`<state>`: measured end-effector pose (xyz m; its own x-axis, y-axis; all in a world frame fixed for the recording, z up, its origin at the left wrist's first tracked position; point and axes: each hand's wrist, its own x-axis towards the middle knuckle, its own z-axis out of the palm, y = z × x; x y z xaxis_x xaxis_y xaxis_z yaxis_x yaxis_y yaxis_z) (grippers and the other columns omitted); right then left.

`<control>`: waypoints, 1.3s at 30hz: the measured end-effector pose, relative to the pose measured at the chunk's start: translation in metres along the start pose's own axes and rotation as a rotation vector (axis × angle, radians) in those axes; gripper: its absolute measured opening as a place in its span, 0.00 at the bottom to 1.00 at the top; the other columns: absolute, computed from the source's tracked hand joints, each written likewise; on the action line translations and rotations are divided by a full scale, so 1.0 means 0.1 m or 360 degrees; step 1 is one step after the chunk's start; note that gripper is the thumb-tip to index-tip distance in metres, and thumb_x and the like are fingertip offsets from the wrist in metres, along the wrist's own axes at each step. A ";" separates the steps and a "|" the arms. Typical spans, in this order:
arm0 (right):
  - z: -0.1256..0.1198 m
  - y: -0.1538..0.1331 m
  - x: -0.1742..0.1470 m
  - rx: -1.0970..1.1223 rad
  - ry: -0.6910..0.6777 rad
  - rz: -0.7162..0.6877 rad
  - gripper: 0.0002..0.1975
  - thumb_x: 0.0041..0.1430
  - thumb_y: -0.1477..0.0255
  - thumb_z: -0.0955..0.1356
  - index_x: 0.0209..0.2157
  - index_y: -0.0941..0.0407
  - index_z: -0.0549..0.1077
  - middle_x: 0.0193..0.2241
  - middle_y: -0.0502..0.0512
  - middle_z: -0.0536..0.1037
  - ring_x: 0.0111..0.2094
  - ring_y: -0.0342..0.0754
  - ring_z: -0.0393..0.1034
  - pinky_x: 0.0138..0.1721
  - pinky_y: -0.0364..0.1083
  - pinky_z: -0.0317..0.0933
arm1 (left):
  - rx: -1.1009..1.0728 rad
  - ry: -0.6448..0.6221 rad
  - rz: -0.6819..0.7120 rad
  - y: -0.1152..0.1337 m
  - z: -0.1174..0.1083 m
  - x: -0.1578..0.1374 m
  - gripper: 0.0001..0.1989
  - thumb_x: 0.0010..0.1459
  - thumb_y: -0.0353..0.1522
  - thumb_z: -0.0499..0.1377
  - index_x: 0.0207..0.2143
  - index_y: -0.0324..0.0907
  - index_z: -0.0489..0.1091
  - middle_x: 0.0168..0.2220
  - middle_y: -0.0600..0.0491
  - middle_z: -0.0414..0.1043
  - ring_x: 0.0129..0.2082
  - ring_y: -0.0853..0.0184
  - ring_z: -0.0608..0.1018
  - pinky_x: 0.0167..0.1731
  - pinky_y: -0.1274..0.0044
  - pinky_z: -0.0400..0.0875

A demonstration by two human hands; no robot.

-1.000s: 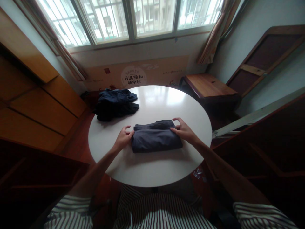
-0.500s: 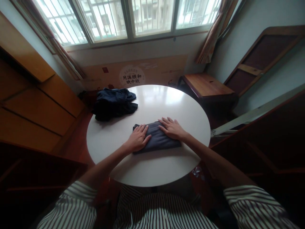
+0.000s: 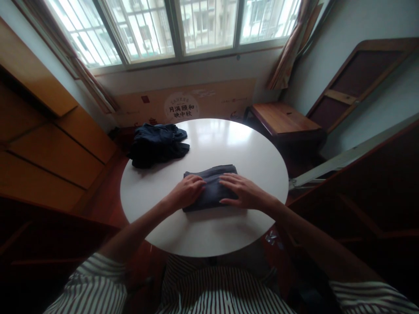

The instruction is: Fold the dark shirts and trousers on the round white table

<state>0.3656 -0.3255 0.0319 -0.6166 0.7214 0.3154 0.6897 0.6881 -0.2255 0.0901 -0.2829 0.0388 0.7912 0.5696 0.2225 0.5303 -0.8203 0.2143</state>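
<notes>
A dark grey-blue folded garment (image 3: 212,194) lies as a flat rectangular bundle near the front of the round white table. Over its left end rests my left hand (image 3: 189,192), the fingers together, slightly bent and pointing inward; its thumb is hidden. My right hand (image 3: 242,192) is on the bundle's right part with fingers stretched out and the thumb apart. Neither hand grips the cloth. Which exact kind of garment it is cannot be made out from the folds.
A heap of dark navy clothes (image 3: 157,144) lies at the back left of the white table (image 3: 209,237). A wooden side table (image 3: 283,118) stands beyond it at the right. Wooden cabinets (image 3: 59,152) line the left, and a printed cardboard panel (image 3: 209,102) leans under the window.
Both hands have slid toward me across the folded garment, uncovering its far edge. The left fingers are more bent now. The dark clothes heap stays where it was.
</notes>
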 end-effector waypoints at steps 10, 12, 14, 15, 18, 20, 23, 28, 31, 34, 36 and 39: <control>-0.08 0.09 -0.28 0.0234 0.0082 0.0010 0.18 0.60 0.76 0.63 0.50 0.57 0.74 0.52 0.64 0.76 0.54 0.56 0.71 0.58 0.61 0.62 | 0.0102 -0.0021 -0.0050 0.24 0.04 -0.39 0.23 0.58 0.20 0.47 0.56 0.32 0.66 0.55 0.35 0.71 0.56 0.53 0.73 0.54 0.60 0.70; -0.29 0.04 -0.19 0.0402 0.0268 0.0212 0.13 0.63 0.71 0.63 0.45 0.55 0.76 0.45 0.61 0.79 0.47 0.55 0.74 0.52 0.58 0.67 | -0.0095 0.0148 -0.0141 0.22 -0.22 -0.31 0.19 0.62 0.24 0.49 0.54 0.36 0.68 0.49 0.40 0.75 0.49 0.57 0.78 0.50 0.65 0.74; -0.55 -0.04 -0.08 0.0545 0.0508 0.0489 0.11 0.62 0.66 0.66 0.42 0.54 0.75 0.38 0.59 0.80 0.40 0.55 0.75 0.43 0.54 0.71 | -0.0347 0.0426 -0.0287 0.22 -0.54 -0.20 0.15 0.62 0.31 0.57 0.51 0.40 0.71 0.44 0.46 0.78 0.42 0.61 0.80 0.45 0.69 0.76; -0.67 -0.07 -0.01 0.0619 0.0638 0.0617 0.12 0.60 0.63 0.68 0.42 0.54 0.74 0.36 0.58 0.79 0.38 0.54 0.75 0.39 0.53 0.71 | -0.0495 0.0590 -0.0366 0.21 -0.69 -0.13 0.15 0.60 0.34 0.60 0.49 0.41 0.72 0.42 0.48 0.78 0.39 0.62 0.80 0.42 0.72 0.77; -0.88 -0.09 0.18 0.0894 0.0951 0.0836 0.20 0.55 0.57 0.71 0.46 0.52 0.70 0.37 0.55 0.77 0.35 0.52 0.74 0.32 0.49 0.69 | -0.0991 0.0922 -0.0558 0.09 -0.92 0.07 0.20 0.55 0.41 0.65 0.47 0.40 0.72 0.38 0.51 0.78 0.34 0.66 0.79 0.33 0.77 0.76; -0.83 0.01 0.29 0.1058 0.0995 0.0869 0.23 0.55 0.56 0.71 0.49 0.52 0.68 0.39 0.54 0.77 0.32 0.49 0.73 0.28 0.46 0.68 | -0.1295 0.0951 -0.0660 -0.07 -0.83 0.17 0.23 0.54 0.43 0.66 0.49 0.40 0.71 0.37 0.51 0.78 0.32 0.67 0.79 0.29 0.79 0.74; -0.51 0.27 0.36 0.1140 0.0838 0.0890 0.23 0.56 0.57 0.70 0.49 0.54 0.68 0.38 0.56 0.78 0.32 0.49 0.74 0.29 0.46 0.68 | -0.1565 0.0731 -0.0847 -0.38 -0.44 0.23 0.25 0.53 0.44 0.66 0.49 0.38 0.71 0.37 0.48 0.78 0.32 0.66 0.79 0.29 0.78 0.74; 0.04 0.48 0.25 0.0542 0.0442 0.0678 0.17 0.62 0.63 0.67 0.47 0.59 0.75 0.48 0.66 0.77 0.50 0.58 0.72 0.52 0.60 0.66 | -0.0790 0.0488 -0.0713 -0.50 0.03 0.09 0.15 0.58 0.37 0.62 0.46 0.38 0.73 0.47 0.43 0.75 0.50 0.57 0.77 0.52 0.63 0.72; 0.13 0.28 0.09 0.0086 0.0255 0.0391 0.23 0.62 0.59 0.68 0.54 0.56 0.73 0.61 0.65 0.67 0.64 0.65 0.56 0.62 0.69 0.50 | -0.0301 0.0320 -0.0139 -0.28 0.07 -0.04 0.18 0.64 0.37 0.56 0.54 0.40 0.70 0.58 0.42 0.68 0.61 0.56 0.69 0.61 0.59 0.63; 0.13 0.05 -0.10 -0.0129 0.0074 0.0213 0.32 0.59 0.53 0.68 0.61 0.54 0.67 0.65 0.64 0.61 0.67 0.66 0.48 0.63 0.71 0.43 | 0.0009 0.0124 0.0238 -0.11 0.11 -0.14 0.26 0.63 0.40 0.59 0.59 0.36 0.65 0.62 0.37 0.64 0.64 0.51 0.65 0.60 0.56 0.64; 0.15 -0.04 -0.21 -0.0136 0.0022 0.0148 0.34 0.61 0.53 0.67 0.63 0.54 0.64 0.65 0.64 0.62 0.67 0.64 0.51 0.63 0.69 0.47 | 0.0174 0.0075 0.0344 -0.09 0.19 -0.20 0.22 0.66 0.35 0.55 0.58 0.31 0.65 0.60 0.34 0.65 0.64 0.50 0.64 0.59 0.58 0.67; 0.16 -0.08 -0.31 -0.0105 0.0066 0.0148 0.31 0.63 0.55 0.66 0.62 0.57 0.66 0.62 0.67 0.66 0.63 0.62 0.59 0.61 0.64 0.56 | 0.0294 0.0040 0.0422 -0.11 0.30 -0.32 0.20 0.67 0.23 0.45 0.57 0.28 0.66 0.58 0.33 0.67 0.63 0.54 0.66 0.58 0.63 0.70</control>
<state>0.3733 -0.3521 0.0095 -0.5335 0.7769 0.3343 0.7674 0.6108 -0.1949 0.0680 -0.2933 0.0011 0.9025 0.3342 0.2716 0.3551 -0.9343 -0.0302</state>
